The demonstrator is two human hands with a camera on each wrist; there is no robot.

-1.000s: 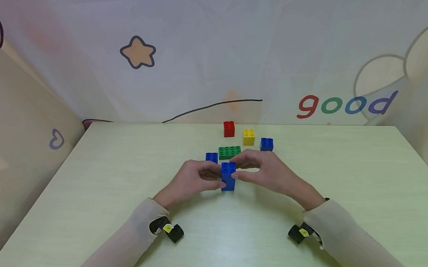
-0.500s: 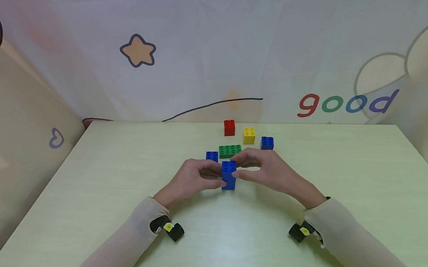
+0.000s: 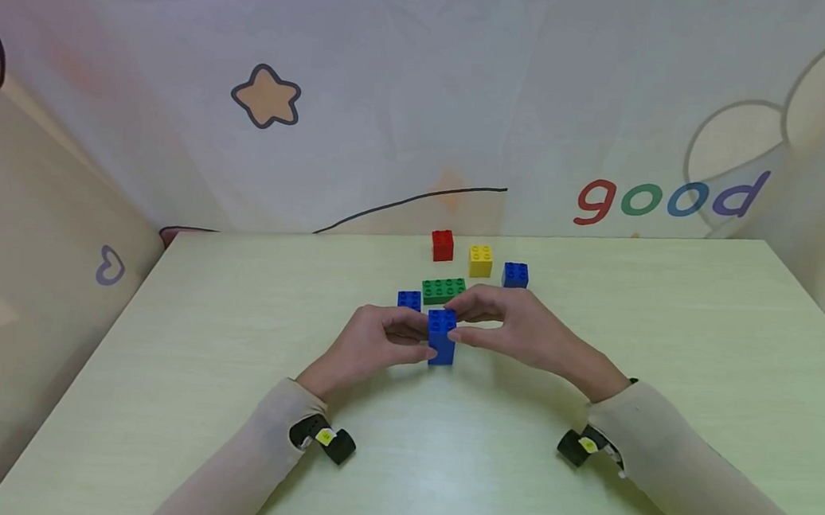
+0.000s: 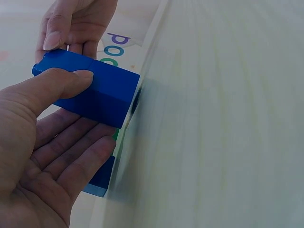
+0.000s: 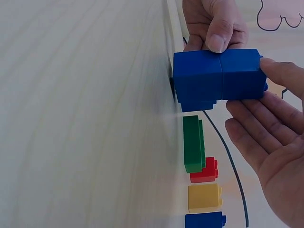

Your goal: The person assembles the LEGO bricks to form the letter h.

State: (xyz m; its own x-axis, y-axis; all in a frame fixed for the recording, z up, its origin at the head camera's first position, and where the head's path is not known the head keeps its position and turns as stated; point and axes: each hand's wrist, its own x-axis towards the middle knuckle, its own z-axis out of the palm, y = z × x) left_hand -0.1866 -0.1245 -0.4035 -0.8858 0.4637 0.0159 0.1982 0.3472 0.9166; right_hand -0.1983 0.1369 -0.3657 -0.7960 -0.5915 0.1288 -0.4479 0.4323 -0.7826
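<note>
Two blue toy bricks joined end to end form an upright stack (image 3: 441, 344), with studs on top, at the middle of the table. My left hand (image 3: 376, 339) holds the lower brick from the left, thumb on its near face. From the right, my right hand (image 3: 525, 329) pinches the upper brick between thumb and fingers. A seam between the two bricks shows in the right wrist view on the blue stack (image 5: 221, 73). Whether the stack's base touches the table cannot be told.
Behind the hands on the table (image 3: 234, 341) lie a blue brick (image 3: 409, 299), a longer green brick (image 3: 443, 291), a red brick (image 3: 443, 246), a yellow brick (image 3: 480, 261) and another blue brick (image 3: 515, 274). A printed cloth (image 3: 394, 112) hangs along the back edge.
Both hands keep their hold on the blue stack and stay in place. Only the head view has shifted very slightly.
</note>
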